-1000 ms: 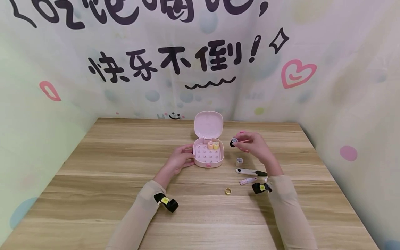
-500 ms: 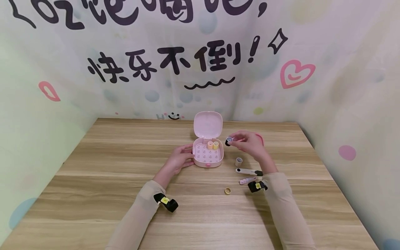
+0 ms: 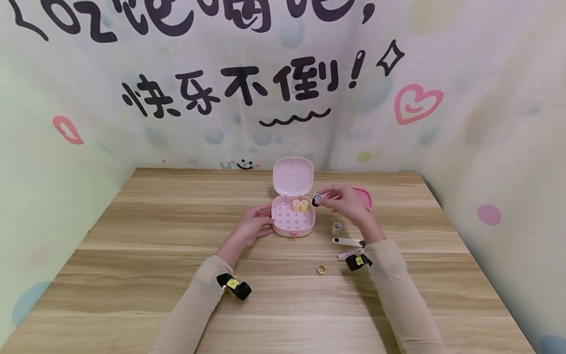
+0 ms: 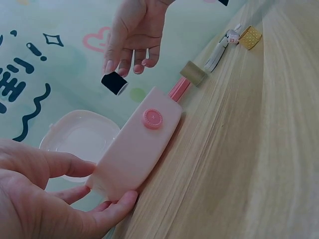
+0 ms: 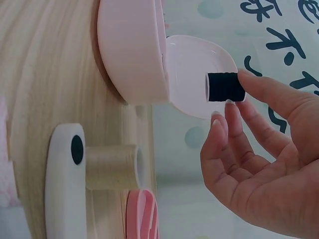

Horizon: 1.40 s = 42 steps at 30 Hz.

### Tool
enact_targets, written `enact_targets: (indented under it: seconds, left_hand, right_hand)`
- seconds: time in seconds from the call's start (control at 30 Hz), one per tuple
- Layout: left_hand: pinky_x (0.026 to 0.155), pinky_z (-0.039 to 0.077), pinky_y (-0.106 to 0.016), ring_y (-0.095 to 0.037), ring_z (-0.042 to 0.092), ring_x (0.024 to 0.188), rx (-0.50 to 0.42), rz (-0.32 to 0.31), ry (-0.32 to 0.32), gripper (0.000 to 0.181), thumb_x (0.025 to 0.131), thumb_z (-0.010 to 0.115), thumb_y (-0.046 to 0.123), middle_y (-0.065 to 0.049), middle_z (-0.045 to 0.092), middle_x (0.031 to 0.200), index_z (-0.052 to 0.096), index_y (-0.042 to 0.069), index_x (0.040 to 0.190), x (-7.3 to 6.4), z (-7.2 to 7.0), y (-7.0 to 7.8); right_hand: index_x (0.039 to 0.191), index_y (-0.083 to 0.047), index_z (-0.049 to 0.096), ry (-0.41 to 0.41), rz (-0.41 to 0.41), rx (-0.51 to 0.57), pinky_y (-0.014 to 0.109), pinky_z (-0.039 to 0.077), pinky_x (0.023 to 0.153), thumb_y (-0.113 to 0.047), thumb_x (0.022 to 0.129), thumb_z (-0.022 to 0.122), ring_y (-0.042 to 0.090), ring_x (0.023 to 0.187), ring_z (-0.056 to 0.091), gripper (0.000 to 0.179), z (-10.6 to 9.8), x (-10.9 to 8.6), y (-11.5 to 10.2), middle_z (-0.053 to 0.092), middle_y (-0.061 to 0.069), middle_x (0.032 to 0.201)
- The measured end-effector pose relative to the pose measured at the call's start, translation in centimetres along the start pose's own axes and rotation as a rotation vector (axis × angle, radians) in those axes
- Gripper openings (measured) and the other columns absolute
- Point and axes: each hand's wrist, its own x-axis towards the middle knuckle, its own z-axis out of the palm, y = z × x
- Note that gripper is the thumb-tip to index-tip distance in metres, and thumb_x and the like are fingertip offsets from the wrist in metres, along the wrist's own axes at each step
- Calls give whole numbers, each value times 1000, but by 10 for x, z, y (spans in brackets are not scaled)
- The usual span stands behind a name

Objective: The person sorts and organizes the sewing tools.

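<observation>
A pink sewing box (image 3: 294,233) stands on the table with its lid (image 3: 293,176) up. Rows of small pegs line its inside, and an orange spool (image 3: 297,206) and a yellow spool (image 3: 304,205) stand at the back. My left hand (image 3: 253,225) holds the box by its left side, fingertips on the wall and rim in the left wrist view. Just off the box's right rim, my right hand (image 3: 347,202) pinches a spool of black thread (image 5: 226,87) between thumb and fingertips, raised above the table.
Right of the box stand a beige thread spool (image 3: 336,228), a white tool with a black dot (image 3: 348,242) and a small pink-and-white printed item (image 3: 347,255). A gold thimble ring (image 3: 321,269) lies nearer. Behind my right hand is a bright pink flat piece (image 3: 363,196).
My right hand has moved left with the black thread spool, bringing it close to the box's right rim. The left hand stays at the box.
</observation>
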Motion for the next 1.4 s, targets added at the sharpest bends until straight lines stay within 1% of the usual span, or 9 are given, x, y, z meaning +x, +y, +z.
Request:
enact_targets:
  seconds: [0.13,0.53,0.7,0.8,0.9,1.0,1.2,1.3,1.4]
  left_hand:
    - [109,56,-51,-40,59,128,0,4,-5,58,101,54,-10,-32,47,155,41,-4,158,-1,0,0]
    - [107,58,-49,-35,61,123,8,7,-5,56,102,54,-9,-32,48,154,43,-4,157,-2,0,2]
    - [107,58,-49,-35,61,122,17,1,-1,57,102,55,-10,-32,48,154,44,-3,157,-2,1,3]
    - [108,57,-49,-36,61,123,24,2,-1,57,101,55,-10,-31,48,155,44,-3,157,-3,1,3]
    - [107,58,-48,-37,62,123,33,11,-3,56,101,55,-10,-32,49,154,44,-4,156,-3,0,3]
    - [105,60,-46,-36,62,121,41,21,-5,56,101,55,-11,-33,49,153,44,-5,156,-3,0,2]
    - [104,60,-47,-41,61,126,52,42,-14,57,100,55,-12,-35,49,151,43,-8,155,-1,-1,1]
    - [105,59,-48,-44,59,129,61,55,-17,58,98,56,-13,-36,49,151,43,-7,155,-1,-2,1]
    - [104,60,-47,-44,61,128,72,72,-26,60,97,58,-14,-35,49,151,43,-7,155,-1,-2,1]
  right_hand:
    - [124,5,71,-21,-2,17,39,63,77,-11,98,76,22,81,59,31,4,2,-2,70,13,96]
    - [123,1,72,-40,52,9,41,64,84,-15,97,77,24,88,62,31,16,11,-14,69,14,103]
    - [122,2,71,-48,44,-17,36,64,81,-14,97,77,23,92,62,31,22,16,-14,69,16,105]
    - [120,2,71,-49,37,-18,40,65,83,-14,96,77,23,92,62,29,25,18,-14,69,16,105]
    - [118,2,71,-55,46,-11,47,65,88,-15,96,77,23,90,63,28,28,20,-16,68,16,105]
    - [119,1,71,-66,65,-1,48,65,89,-16,97,77,24,90,64,29,30,22,-18,68,16,106]
    - [122,2,68,-82,109,43,44,66,87,-15,98,77,32,94,68,30,34,26,-20,68,15,106]
    - [121,2,69,-85,119,52,40,66,83,-15,98,77,31,91,67,30,36,29,-19,69,15,103]
    - [120,2,70,-88,125,45,34,65,78,-15,98,76,28,88,67,29,38,32,-17,70,14,102]
